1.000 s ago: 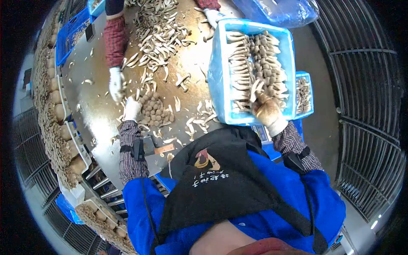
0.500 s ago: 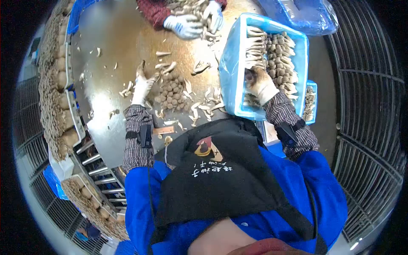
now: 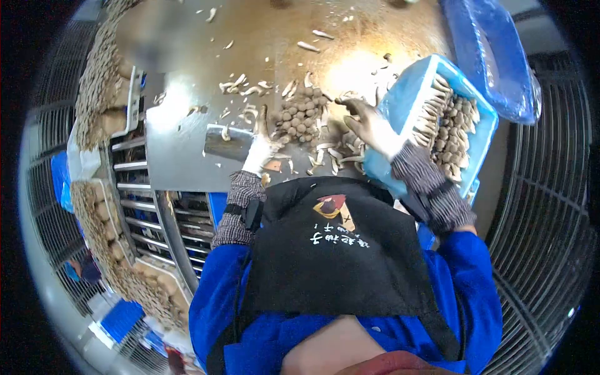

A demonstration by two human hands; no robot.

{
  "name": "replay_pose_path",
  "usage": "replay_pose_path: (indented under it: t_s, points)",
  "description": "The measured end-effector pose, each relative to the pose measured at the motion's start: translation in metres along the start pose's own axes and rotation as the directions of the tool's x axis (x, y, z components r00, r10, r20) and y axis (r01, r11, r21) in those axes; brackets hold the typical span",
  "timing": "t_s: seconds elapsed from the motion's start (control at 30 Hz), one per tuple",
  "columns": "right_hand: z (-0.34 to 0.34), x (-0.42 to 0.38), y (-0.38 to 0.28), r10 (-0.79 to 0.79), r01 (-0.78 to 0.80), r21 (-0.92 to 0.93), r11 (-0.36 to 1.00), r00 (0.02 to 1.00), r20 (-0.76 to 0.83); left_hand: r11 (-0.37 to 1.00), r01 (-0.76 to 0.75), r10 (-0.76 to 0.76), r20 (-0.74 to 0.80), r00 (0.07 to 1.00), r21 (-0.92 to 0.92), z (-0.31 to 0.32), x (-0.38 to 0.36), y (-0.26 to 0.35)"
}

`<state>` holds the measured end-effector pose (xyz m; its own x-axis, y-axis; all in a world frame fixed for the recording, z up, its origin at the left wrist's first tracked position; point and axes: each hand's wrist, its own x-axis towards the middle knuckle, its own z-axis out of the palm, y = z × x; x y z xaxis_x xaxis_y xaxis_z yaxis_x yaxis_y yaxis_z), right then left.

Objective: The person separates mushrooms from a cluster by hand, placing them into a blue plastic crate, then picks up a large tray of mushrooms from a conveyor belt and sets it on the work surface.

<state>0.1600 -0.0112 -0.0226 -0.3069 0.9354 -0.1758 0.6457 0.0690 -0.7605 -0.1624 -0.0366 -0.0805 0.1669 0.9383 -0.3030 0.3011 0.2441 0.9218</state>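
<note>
My left hand (image 3: 264,147), in a white glove with dark-stained fingertips, has its fingers stretched out beside a cluster of brown-capped mushrooms (image 3: 301,120). Between that cluster and the light-blue lined crate (image 3: 394,103) is my right hand (image 3: 374,128), its thumb and fingers apart and nothing visible in them. Rows of mushrooms (image 3: 447,131) with pale stems lie in the crate. Partly under my left hand and wrist is a broad flat metal blade (image 3: 228,144); a short wooden piece (image 3: 272,165) shows on the other side of the hand.
Loose mushroom pieces (image 3: 334,156) lie scattered on the metal table (image 3: 181,165). A blue plastic-lined crate (image 3: 494,56) stands at the far right. On the left, blocks of mushrooms (image 3: 103,81) sit near a roller conveyor (image 3: 134,186). Dark wire racks (image 3: 550,156) are at right.
My right hand has come out of the crate toward the mushroom cluster. The view has shifted, and the other person's gloved hands are no longer visible. My left hand stays beside the cluster.
</note>
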Motion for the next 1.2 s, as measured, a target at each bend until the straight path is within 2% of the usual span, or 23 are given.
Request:
replay_pose_path:
  t_s: [0.1, 0.13, 0.2, 0.23, 0.27, 0.33, 0.37, 0.4, 0.47, 0.5, 0.53, 0.6, 0.67, 0.7, 0.87, 0.93, 0.97, 1.0, 1.03, 1.07, 1.13, 1.17, 1.2]
  points:
    - [0.029, 0.073, 0.019, -0.202, 0.218, -0.225, 0.95, 0.975, 0.091, 0.899, -0.123, 0.287, -0.355, 0.89, 0.421, -0.013, -0.012, -0.037]
    - [0.036, 0.089, 0.024, -0.253, 0.282, -0.235, 0.93, 0.956, 0.145, 0.907, -0.093, 0.27, -0.399, 0.877, 0.41, -0.017, -0.021, -0.032]
    - [0.044, 0.109, 0.03, -0.269, 0.279, -0.022, 0.96, 0.94, 0.212, 0.998, 0.041, -0.058, -0.52, 0.852, -0.043, -0.022, -0.042, -0.037]
    - [0.045, 0.117, 0.027, -0.109, 0.183, -0.374, 0.909, 0.971, 0.212, 0.995, -0.01, -0.051, -0.57, 0.82, -0.103, -0.023, -0.053, -0.044]
    - [0.045, 0.115, 0.015, 0.045, 0.041, -0.467, 0.883, 0.984, 0.173, 0.998, 0.003, -0.042, -0.616, 0.786, -0.064, -0.021, -0.068, -0.032]
    - [0.051, 0.101, 0.02, 0.11, -0.03, -0.403, 0.915, 0.978, 0.177, 0.998, 0.041, -0.062, -0.701, 0.711, -0.047, -0.023, -0.092, -0.048]
    - [0.06, 0.094, 0.023, 0.086, -0.007, -0.445, 0.895, 0.984, 0.157, 0.956, 0.006, -0.231, -0.736, 0.636, -0.295, -0.02, -0.103, -0.033]
    - [0.07, 0.086, 0.024, 0.064, 0.007, -0.482, 0.876, 0.989, 0.13, 0.95, 0.017, -0.257, -0.752, 0.608, -0.311, -0.021, -0.113, -0.043]
    - [0.092, 0.082, 0.031, 0.033, 0.028, -0.521, 0.853, 0.994, 0.108, 0.99, 0.133, -0.113, -0.853, 0.509, -0.052, -0.018, -0.126, -0.07]
    - [0.097, 0.086, 0.037, 0.051, 0.059, -0.521, 0.852, 0.98, 0.194, 0.989, 0.094, -0.148, -0.848, 0.509, -0.116, -0.015, -0.128, -0.074]
    - [0.1, 0.09, 0.044, 0.072, 0.084, -0.518, 0.851, 0.959, 0.273, 0.974, 0.217, -0.177, -0.829, 0.531, -0.07, -0.011, -0.134, -0.078]
    - [0.093, 0.091, 0.04, 0.041, 0.117, -0.508, 0.853, 0.957, 0.289, 0.822, 0.311, 0.188, -0.742, 0.643, 0.478, -0.007, -0.14, -0.096]
    - [0.075, 0.102, 0.038, 0.098, 0.101, -0.554, 0.826, 0.943, 0.318, 0.772, 0.262, 0.196, -0.609, 0.769, 0.579, -0.004, -0.144, -0.098]
    - [0.074, 0.105, 0.071, -0.131, 0.181, -0.52, 0.835, 0.983, 0.132, 0.79, 0.241, 0.169, -0.577, 0.799, 0.564, -0.004, -0.143, -0.099]
    - [0.017, 0.158, 0.078, 0.253, -0.254, -0.154, 0.955, 0.967, -0.024, 0.761, 0.137, 0.174, -0.403, 0.898, 0.634, 0.013, -0.139, -0.117]
    - [-0.004, 0.16, 0.034, 0.268, -0.272, -0.038, 0.962, 0.96, -0.087, 0.762, 0.048, 0.208, -0.314, 0.926, 0.646, 0.026, -0.129, -0.126]
    - [-0.009, 0.196, 0.106, -0.004, -0.041, -0.238, 0.97, 0.982, -0.189, 0.756, 0.021, 0.283, -0.355, 0.891, 0.654, 0.037, -0.115, -0.134]
    - [-0.018, 0.193, 0.076, 0.104, -0.156, -0.203, 0.967, 0.964, -0.246, 0.803, 0.025, 0.219, -0.334, 0.917, 0.595, 0.038, -0.098, -0.119]
    - [-0.026, 0.2, 0.079, 0.051, -0.1, -0.212, 0.972, 0.973, -0.225, 0.889, 0.013, 0.159, -0.335, 0.929, 0.458, 0.041, -0.076, -0.104]
    - [-0.037, 0.211, 0.089, -0.003, -0.043, -0.22, 0.975, 0.979, -0.205, 0.9, -0.088, 0.268, -0.384, 0.883, 0.426, 0.049, -0.052, -0.1]
    - [-0.04, 0.231, 0.101, 0.291, -0.169, 0.344, 0.924, 0.894, -0.342, 0.896, -0.209, 0.389, -0.465, 0.795, 0.392, 0.061, -0.007, -0.098]
    - [-0.05, 0.237, 0.106, 0.291, -0.252, 0.16, 0.955, 0.905, -0.31, 0.918, -0.176, 0.335, -0.453, 0.826, 0.356, 0.061, 0.005, -0.089]
    - [-0.053, 0.235, 0.095, 0.354, -0.177, 0.495, 0.85, 0.889, -0.289, 0.936, -0.143, 0.28, -0.438, 0.854, 0.32, 0.054, 0.012, -0.075]
